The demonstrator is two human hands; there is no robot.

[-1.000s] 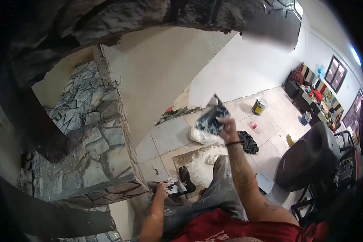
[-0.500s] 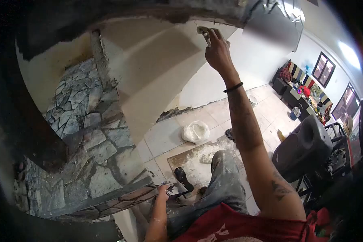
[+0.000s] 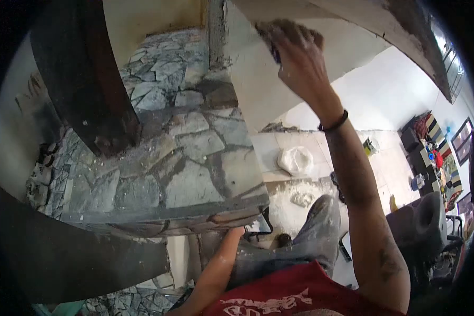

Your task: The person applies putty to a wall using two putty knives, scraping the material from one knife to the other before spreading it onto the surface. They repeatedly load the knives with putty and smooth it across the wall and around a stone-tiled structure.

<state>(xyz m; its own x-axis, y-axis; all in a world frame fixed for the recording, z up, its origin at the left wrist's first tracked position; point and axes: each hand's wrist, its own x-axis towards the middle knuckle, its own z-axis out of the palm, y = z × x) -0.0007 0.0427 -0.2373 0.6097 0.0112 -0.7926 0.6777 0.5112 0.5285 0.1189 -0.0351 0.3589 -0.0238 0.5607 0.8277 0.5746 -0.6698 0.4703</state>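
My right hand [image 3: 299, 58] is raised to the pale wall [image 3: 253, 79] at the upper middle. Its fingers are curled and somewhat blurred around something dark that I cannot make out. Down at the lower middle, my left hand [image 3: 238, 230] is mostly hidden behind the edge of a stone-clad ledge [image 3: 195, 184]. Just right of it shows a flat, pale plate [image 3: 258, 225] with a black edge; whether my fingers grip it cannot be seen.
A dark curved post [image 3: 84, 68] rises from the ledge at left. On the tiled floor stands a white bag of powder [image 3: 296, 161], near a dusty board [image 3: 284, 187]. A black speaker [image 3: 418, 218] is at right, with a cluttered bench [image 3: 424, 163] behind it.
The view has shifted left and closer to the ledge, which now fills more of the picture. My left hand has slipped mostly behind its edge. My right hand's fingers are now bent further over.
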